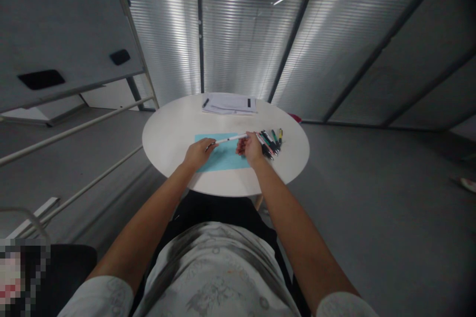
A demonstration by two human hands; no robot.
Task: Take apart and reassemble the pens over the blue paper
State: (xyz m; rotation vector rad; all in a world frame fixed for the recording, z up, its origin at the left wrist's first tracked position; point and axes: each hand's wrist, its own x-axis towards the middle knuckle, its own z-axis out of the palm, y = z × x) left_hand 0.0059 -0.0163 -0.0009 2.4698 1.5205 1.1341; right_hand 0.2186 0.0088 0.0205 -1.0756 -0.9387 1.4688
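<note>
Head view. From where I stand, hands apart: left hand (200,153) and right hand (253,149) each pinch an end of a white pen (229,138), held between them over a blue sheet (223,160) on the desk (167,133). Loose pens (270,142) lie just right of the right hand. Good handling, I'd judge: light grip, both ends steady, those pens undisturbed.

Hands (199,154) gripping a white pen (231,138) (one at each end), blue sheet (225,161) below, round white table (165,133)
</note>
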